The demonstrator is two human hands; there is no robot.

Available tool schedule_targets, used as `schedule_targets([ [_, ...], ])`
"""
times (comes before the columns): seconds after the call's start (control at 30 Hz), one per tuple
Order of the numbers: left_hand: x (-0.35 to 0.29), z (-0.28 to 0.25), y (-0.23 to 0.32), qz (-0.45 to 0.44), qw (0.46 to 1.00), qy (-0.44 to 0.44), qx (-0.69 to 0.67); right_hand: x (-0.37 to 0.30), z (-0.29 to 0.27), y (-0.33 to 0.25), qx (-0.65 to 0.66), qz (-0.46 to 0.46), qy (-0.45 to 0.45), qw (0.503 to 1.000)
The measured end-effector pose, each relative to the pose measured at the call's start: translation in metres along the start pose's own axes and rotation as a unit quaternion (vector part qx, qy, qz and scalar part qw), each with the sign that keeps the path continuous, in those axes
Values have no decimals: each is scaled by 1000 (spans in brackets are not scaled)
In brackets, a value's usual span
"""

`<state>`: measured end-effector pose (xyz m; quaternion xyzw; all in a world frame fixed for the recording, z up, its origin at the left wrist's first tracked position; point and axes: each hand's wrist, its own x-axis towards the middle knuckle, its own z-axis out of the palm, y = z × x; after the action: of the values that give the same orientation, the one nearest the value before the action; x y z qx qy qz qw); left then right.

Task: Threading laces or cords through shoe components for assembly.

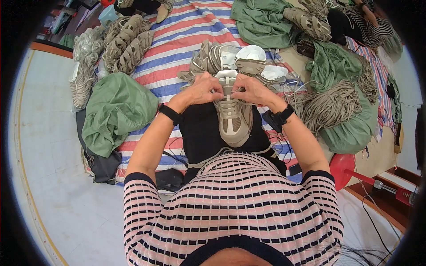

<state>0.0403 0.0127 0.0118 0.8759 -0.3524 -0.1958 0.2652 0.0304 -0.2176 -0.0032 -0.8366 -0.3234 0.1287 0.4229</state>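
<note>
Striped shirt (230, 204) | both hands (202, 91) (253, 90) pinch shoe (233, 117) lace (grip tight)

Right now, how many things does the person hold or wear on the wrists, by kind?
Beige shoe held by left hand and right hand: 1
Black wristband: 1
Black watch: 1
Total: 3

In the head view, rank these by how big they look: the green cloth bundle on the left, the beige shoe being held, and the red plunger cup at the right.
1. green cloth bundle, clearly largest.
2. beige shoe, partly covered by the left hand and right hand.
3. red plunger cup, smallest, though fisheye bending near the rim makes its size unsure.
</note>
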Motion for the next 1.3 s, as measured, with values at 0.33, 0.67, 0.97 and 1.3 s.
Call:
schedule_targets([
  [0.33, 3, -3, -6, 35, 997, -58, -49, -1, -11, -7, 276, 118, -83, 950],
  [0.67, -9, 25, 41, 98, 985, 139, -26, -13, -23, -50, 156, 198, 4, 968],
  [0.97, -37, 49, 71, 145, 979, 144, -20, -3, -5, -38, -95, 14, 63, 993],
  [1.3, -52, 38, 83, 170, 957, 218, -84, -4, -19, -47, -341, -166, 36, 925],
])
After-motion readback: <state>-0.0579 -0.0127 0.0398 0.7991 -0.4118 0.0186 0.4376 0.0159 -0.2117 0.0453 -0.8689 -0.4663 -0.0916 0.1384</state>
